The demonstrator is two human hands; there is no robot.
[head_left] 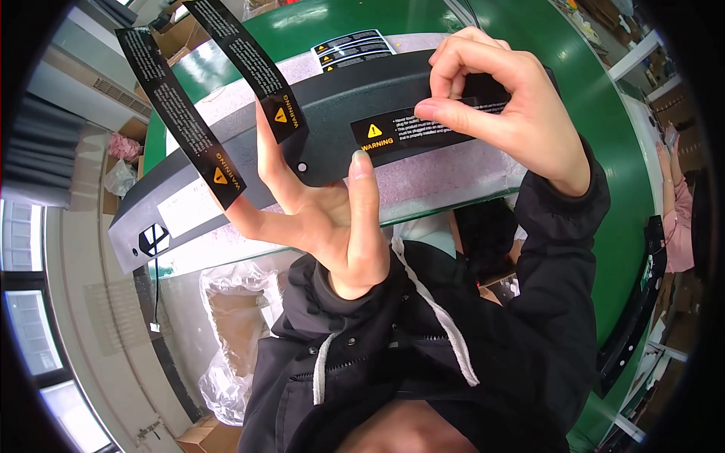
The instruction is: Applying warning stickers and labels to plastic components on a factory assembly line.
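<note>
plastic casing (343, 94), long, black and gently curved with a finely grained matte skin, lies across a mottled, pinkish-white padded sheet (427, 189) on the glossy green table (623, 143). a smooth black label (377, 138), thin and rectangular, with a yellow triangle and white print, sits along its face. the right hand (510, 94) has its fingers curled and its thumb over the label; i cannot tell whether they pinch it. the left hand (325, 223) is open, palm up, its thumb tip at the label's lower edge. two slender, bowed black strips (177, 113) cling to two spread fingertips. beyond the casing lies a flat label sheet (353, 51).
</note>
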